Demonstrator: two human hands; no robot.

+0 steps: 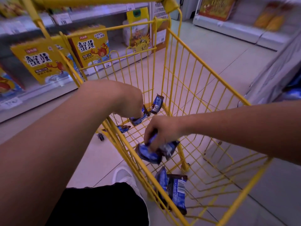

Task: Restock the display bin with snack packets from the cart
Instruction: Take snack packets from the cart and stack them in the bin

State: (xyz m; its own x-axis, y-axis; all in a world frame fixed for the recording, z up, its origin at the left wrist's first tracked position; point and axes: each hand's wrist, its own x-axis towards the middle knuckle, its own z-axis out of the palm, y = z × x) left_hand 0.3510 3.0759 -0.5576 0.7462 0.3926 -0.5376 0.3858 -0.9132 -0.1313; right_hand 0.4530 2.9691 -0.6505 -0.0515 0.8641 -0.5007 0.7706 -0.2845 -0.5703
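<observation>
The cart (203, 75) is yellow wire, a stiff open grid, and I'm reaching down into it with both hands. Boxes (91, 46) on the shelf beyond its far rim are rigid card, glossy yellow. The packets are what count: small blue-and-brown foil pillows, light I'd judge, crinkly and slick, best pinched at a crimped end seam. My right hand (160, 129) has its fingers curled round a bunch (154, 151) of them mid-cart. My left hand (128, 101) pinches one packet (138, 119) near the far left corner. More lie loose: two (173, 188) at the near edge, one (157, 104) propped in the far corner, one (123, 128) at the left wall.
</observation>
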